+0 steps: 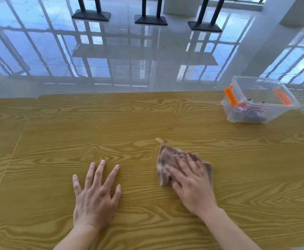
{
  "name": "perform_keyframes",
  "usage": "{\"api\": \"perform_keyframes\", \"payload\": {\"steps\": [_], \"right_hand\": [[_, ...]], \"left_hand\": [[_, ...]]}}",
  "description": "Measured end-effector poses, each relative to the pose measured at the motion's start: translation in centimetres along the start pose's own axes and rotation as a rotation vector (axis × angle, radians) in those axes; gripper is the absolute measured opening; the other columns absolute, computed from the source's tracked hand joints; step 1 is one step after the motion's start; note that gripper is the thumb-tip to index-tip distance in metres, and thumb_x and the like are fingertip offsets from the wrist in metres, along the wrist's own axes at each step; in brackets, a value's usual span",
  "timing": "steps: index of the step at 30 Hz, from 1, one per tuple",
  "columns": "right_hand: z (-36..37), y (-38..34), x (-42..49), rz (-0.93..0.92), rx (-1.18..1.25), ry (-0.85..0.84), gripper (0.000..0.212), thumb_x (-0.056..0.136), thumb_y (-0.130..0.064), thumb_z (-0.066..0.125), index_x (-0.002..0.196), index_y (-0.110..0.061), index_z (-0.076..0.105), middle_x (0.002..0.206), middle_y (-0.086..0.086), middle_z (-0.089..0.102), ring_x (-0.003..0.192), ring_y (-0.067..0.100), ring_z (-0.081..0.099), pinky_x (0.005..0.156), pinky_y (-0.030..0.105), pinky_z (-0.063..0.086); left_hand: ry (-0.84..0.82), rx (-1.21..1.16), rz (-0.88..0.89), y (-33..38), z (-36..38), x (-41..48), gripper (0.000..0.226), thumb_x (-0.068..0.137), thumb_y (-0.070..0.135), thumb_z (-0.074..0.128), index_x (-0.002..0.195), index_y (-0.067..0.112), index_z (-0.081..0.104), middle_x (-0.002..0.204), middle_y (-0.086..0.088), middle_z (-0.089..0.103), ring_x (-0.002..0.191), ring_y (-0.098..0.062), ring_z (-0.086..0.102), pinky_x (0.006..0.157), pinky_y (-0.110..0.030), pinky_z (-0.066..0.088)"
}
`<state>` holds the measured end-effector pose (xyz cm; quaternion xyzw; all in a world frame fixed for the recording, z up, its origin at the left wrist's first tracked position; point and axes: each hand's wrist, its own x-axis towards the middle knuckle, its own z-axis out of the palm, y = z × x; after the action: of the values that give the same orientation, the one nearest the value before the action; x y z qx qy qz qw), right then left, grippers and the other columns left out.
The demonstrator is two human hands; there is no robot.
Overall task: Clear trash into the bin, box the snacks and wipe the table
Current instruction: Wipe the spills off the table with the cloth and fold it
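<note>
A brown cloth (167, 157) lies crumpled on the wooden table (147, 120), right of the middle. My right hand (190, 183) presses flat on top of it, fingers spread over the fabric. My left hand (95, 192) rests palm down on the bare wood to the left of the cloth, fingers apart, holding nothing. At the far right corner stands a clear plastic box (266, 103) with orange latches, lid off, with wrapped snacks inside.
The table's far edge runs across the middle of the view; beyond it is a glossy tiled floor with black table bases (151, 19). A seam in the tabletop runs down the left side. No bin is in view.
</note>
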<state>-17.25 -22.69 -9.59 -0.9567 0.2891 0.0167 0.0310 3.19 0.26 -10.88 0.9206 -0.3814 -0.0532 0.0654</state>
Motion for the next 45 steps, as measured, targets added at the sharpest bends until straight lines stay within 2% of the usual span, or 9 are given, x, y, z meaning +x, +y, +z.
{"api": "perform_keyframes", "payload": {"steps": [4,10,14,19,29,32,36,41,45], "right_hand": [[-1.4,-2.3,6.3,0.383,0.154,-0.044,0.052,0.097,-0.064,0.018,0.148,-0.055,0.019,0.166,-0.013,0.002,0.152,0.029,-0.010,0.121,0.053,-0.006],[0.9,-5.9,0.4,-0.270,0.132,0.016,0.040,0.101,-0.055,0.033,0.140,-0.052,0.038,0.161,-0.016,0.026,0.151,0.020,0.015,0.122,0.049,0.011],[-0.3,0.4,4.6,0.122,0.153,0.121,0.038,0.100,-0.046,0.040,0.134,-0.039,0.054,0.155,-0.006,0.040,0.146,0.021,0.031,0.120,0.047,0.020],[-1.8,1.4,13.4,0.479,0.214,-0.063,0.059,0.096,-0.067,0.009,0.151,-0.049,0.015,0.167,-0.007,0.005,0.152,0.027,-0.009,0.121,0.052,-0.007],[-0.4,-4.3,2.2,-0.364,0.246,0.124,0.029,0.103,-0.037,0.048,0.131,-0.037,0.057,0.150,-0.010,0.047,0.145,0.012,0.032,0.116,0.043,0.031],[-3.0,-2.7,3.3,-0.208,0.691,0.142,0.019,0.099,-0.024,0.058,0.111,-0.032,0.070,0.133,-0.016,0.063,0.128,0.005,0.053,0.104,0.044,0.045],[-7.7,-1.6,6.5,0.278,1.895,-0.408,0.030,0.103,-0.019,0.047,0.125,-0.011,0.065,0.133,0.015,0.063,0.125,0.030,0.059,0.104,0.047,0.048],[-7.7,0.7,6.8,0.395,1.101,-0.083,0.030,0.098,-0.018,0.053,0.097,-0.037,0.075,0.106,-0.011,0.073,0.105,0.011,0.066,0.093,0.039,0.054],[-5.2,-0.1,7.0,0.204,0.682,-0.020,0.055,0.096,-0.058,0.047,0.147,-0.040,0.038,0.160,-0.009,0.029,0.148,0.015,0.024,0.121,0.045,0.020]], "left_hand": [[-0.004,-0.016,0.000,0.0,-0.2,0.0,0.062,0.091,0.061,0.027,0.151,0.048,0.031,0.164,-0.001,0.024,0.154,-0.023,0.010,0.118,-0.066,0.006],[0.006,-0.023,0.008,0.0,-0.3,0.0,0.061,0.090,0.059,0.033,0.148,0.044,0.039,0.162,-0.003,0.030,0.152,-0.025,0.018,0.116,-0.068,0.010],[0.013,-0.019,0.009,0.0,-0.2,-0.1,0.060,0.090,0.059,0.033,0.148,0.044,0.040,0.162,-0.002,0.030,0.152,-0.026,0.020,0.116,-0.068,0.012],[0.022,0.003,0.015,0.0,0.0,-0.1,0.061,0.090,0.059,0.034,0.148,0.043,0.040,0.161,-0.002,0.031,0.152,-0.025,0.020,0.115,-0.069,0.014],[0.031,-0.024,0.010,-0.1,-0.3,-0.1,0.060,0.089,0.058,0.035,0.146,0.042,0.042,0.160,-0.001,0.033,0.152,-0.023,0.020,0.116,-0.069,0.013],[0.014,-0.027,0.006,0.0,-0.3,-0.2,0.060,0.089,0.059,0.034,0.147,0.043,0.042,0.161,-0.002,0.031,0.152,-0.023,0.018,0.117,-0.068,0.012],[0.021,-0.031,0.002,0.1,-0.5,-0.2,0.060,0.090,0.059,0.032,0.147,0.043,0.041,0.162,-0.001,0.030,0.152,-0.023,0.017,0.117,-0.068,0.012],[0.020,-0.027,0.001,0.0,-0.4,-0.2,0.059,0.090,0.059,0.033,0.147,0.044,0.041,0.162,-0.001,0.030,0.152,-0.023,0.018,0.117,-0.067,0.012],[0.023,-0.038,0.005,0.0,-0.2,-0.2,0.059,0.090,0.059,0.035,0.147,0.044,0.041,0.162,-0.001,0.030,0.153,-0.023,0.016,0.118,-0.066,0.009]]}}
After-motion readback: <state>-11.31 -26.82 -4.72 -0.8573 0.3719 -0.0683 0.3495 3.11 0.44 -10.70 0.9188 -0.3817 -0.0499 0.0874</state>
